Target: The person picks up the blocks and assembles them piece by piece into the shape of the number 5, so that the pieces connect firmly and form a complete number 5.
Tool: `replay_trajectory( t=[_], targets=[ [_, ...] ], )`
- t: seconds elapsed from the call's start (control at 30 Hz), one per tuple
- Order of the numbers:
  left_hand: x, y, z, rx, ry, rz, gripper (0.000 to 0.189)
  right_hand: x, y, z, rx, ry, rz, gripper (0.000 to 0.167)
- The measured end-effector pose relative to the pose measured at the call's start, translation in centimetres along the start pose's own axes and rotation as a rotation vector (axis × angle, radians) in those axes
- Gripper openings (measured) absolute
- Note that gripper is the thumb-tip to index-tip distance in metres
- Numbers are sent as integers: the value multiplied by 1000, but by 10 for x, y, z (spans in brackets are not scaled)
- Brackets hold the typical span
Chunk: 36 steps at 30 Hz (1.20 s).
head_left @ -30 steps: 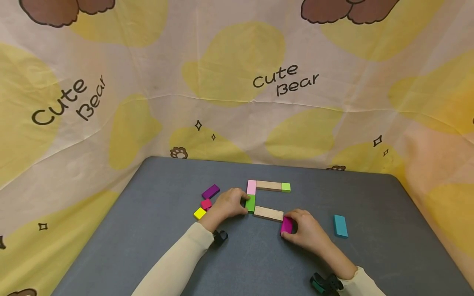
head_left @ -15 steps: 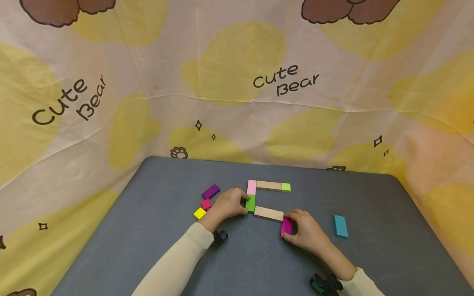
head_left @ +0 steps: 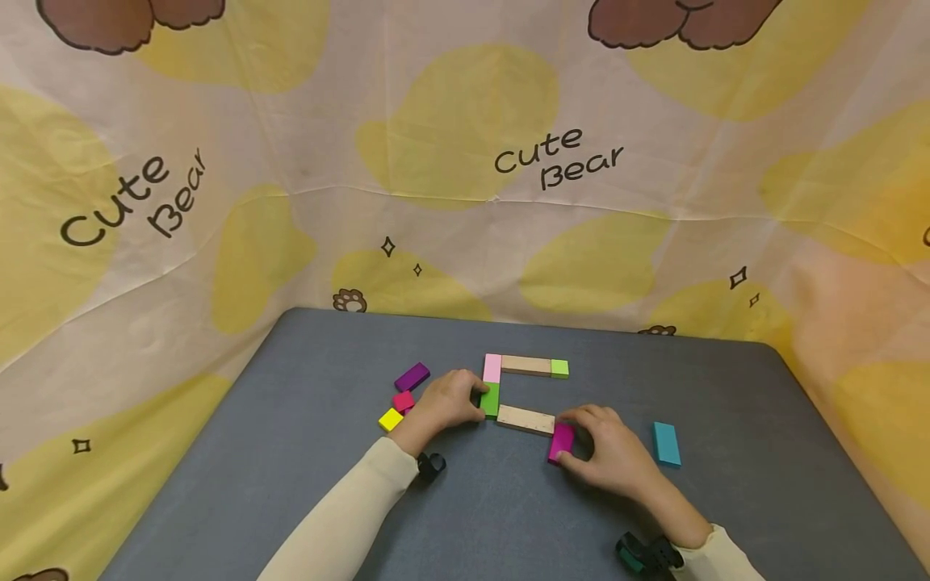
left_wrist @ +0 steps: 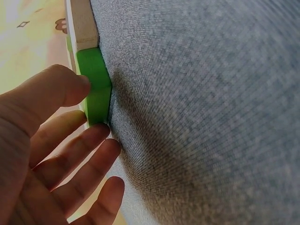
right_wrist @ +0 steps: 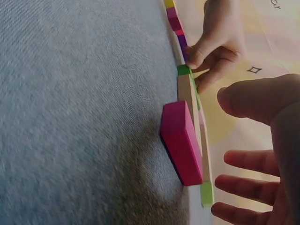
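My left hand has its thumb and fingertips on the green block, at the left of a row of toy blocks lying flat on the table. A pale wooden block extends right from the green block's near end. At its other end lies a magenta block, set at an angle to it. Around the magenta block my right hand is spread, thumb and fingers apart; the right wrist view shows a gap between them and the block. Behind the green one come a pink block, another wooden block and a lime block.
Left of my left hand lie a purple block, a pinkish-red block and a yellow block. A blue block lies alone at the right. The grey table ends at a patterned curtain.
My right hand has let go of the magenta block, its fingers widening and the hand shifting slightly right. The left hand and the blocks stay in place.
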<state>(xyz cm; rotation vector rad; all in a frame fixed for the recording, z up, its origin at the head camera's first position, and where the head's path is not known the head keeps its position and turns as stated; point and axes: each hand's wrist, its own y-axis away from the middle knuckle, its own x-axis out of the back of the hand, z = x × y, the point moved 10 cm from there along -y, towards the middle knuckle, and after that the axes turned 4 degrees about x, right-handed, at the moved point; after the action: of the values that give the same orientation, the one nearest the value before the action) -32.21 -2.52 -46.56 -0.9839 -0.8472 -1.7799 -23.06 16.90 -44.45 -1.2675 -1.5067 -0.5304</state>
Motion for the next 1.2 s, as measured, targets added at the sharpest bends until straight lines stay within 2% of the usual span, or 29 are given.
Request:
replay_trajectory(
  t=[0.23,0.5,0.93,1.2],
  targets=[
    [0,0,-1,-1,9,-3,45,5,2,7,2,4,-21,49],
    [0,0,0,-4,4,-7,45,15,6,14,35,-12,-8,50],
    [0,0,-1,2,4,-14,46,30,21,42,-31,-10,17,48],
    [-1,-1,-1,6,5,-16,45,40,31,55,-19,13,34,50]
  ],
)
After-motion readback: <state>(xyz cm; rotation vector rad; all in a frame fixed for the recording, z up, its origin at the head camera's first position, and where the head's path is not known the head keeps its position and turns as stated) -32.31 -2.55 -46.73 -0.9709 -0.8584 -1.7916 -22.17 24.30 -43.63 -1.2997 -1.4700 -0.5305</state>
